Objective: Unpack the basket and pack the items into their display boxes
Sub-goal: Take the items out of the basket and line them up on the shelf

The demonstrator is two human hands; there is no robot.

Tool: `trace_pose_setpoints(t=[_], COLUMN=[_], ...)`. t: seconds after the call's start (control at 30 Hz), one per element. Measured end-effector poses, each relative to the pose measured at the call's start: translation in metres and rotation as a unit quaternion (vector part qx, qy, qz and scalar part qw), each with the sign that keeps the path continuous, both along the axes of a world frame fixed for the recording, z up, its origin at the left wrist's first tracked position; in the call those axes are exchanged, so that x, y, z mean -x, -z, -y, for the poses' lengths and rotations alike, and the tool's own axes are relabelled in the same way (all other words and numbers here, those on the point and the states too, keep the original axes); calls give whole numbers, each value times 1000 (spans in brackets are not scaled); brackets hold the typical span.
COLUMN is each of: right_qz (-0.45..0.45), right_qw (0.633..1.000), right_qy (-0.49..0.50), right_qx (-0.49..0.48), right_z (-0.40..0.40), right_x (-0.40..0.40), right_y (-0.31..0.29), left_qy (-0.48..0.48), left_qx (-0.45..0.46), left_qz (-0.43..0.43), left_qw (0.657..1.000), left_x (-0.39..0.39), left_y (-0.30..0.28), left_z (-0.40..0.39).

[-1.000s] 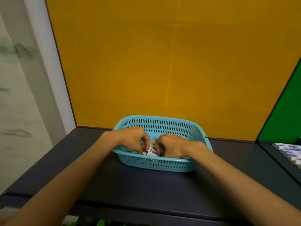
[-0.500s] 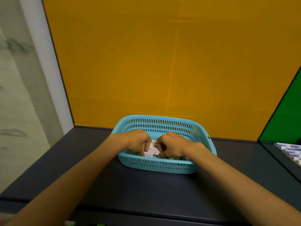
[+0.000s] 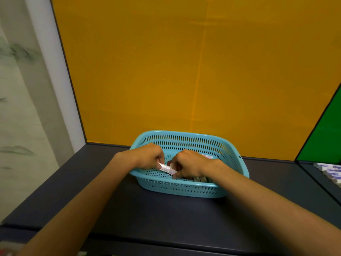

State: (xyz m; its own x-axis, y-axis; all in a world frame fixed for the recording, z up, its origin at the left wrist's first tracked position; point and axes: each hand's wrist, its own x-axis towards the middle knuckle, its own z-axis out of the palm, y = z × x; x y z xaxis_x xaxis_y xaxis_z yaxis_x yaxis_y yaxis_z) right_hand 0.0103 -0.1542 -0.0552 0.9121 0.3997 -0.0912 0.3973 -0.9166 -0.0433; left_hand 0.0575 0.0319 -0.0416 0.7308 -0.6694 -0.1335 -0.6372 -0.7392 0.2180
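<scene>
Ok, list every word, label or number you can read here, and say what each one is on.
No text can be read.
Small white packet held by the left hand and right hand: red and purple print, too blurred.
Item by the blue basket far wall: red stripe, unreadable.
Boxes at the right edge: blue print, too small.

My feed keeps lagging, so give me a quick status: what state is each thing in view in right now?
Basket: upright on the dark table, still holding items.
Packet: white, held over the basket between both hands.
Left hand: fingers curled, pinching one end of the packet.
Right hand: fingers curled, pinching the other end.
Remaining items: lying in the basket, mostly hidden.
Boxes: at the far right edge, cut off by the frame.
</scene>
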Motion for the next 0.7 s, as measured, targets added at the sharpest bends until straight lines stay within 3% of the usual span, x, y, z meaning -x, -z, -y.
trace_pose_setpoints(t=[0.27,0.43,0.7], right_qz=[-19,-3,77], right_qw=[998,996,961], right_qy=[18,27,102], right_qx=[-48,-83,-244], right_z=[3,11,54], right_x=[3,11,62], right_y=[-3,-18,-58], left_qy=[-48,-40,-10], left_qx=[176,201,246], left_qz=[29,84,127], left_qw=[983,975,961], left_x=[6,16,37], left_y=[-7,-17,-39], left_z=[-25,-19,20])
